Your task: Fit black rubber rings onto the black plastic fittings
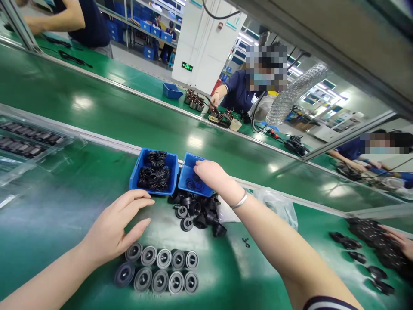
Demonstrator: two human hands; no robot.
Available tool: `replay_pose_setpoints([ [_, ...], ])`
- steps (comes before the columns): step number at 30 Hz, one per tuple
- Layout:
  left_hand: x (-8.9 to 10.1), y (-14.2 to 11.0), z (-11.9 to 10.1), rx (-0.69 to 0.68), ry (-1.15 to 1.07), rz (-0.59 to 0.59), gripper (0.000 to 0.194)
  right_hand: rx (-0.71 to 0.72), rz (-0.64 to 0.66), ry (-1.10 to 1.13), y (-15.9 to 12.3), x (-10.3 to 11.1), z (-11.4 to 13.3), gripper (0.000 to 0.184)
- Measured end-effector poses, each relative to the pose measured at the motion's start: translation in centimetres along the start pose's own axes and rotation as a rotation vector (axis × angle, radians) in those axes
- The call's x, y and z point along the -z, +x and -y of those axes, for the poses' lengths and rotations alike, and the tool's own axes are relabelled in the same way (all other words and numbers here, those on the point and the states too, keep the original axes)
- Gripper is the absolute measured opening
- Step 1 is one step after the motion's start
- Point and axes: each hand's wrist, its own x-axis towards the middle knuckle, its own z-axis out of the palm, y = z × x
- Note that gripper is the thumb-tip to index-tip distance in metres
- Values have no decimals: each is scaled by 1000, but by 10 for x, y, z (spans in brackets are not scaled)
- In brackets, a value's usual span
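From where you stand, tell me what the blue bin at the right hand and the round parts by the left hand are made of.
The blue bin looks like moulded plastic: smooth, glossy, thin-walled. The round parts seem to be matte black rubber or plastic, with dull grey faces that may be metal or a coating; the look leaves that open.

A slim silver bangle [239, 200] circles the right wrist [227, 189], and a dark sleeve [329, 304] shows pale striped trim.
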Motion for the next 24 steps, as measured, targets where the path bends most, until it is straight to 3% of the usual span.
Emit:
replay_pose_setpoints([
  [11,3,-2,-6,62,-61,53,30,33,44,-54,0,4,-15,22],
  [24,2,-1,-7,102,-57,72,28,129,76,116,20,-11,-24,16],
])
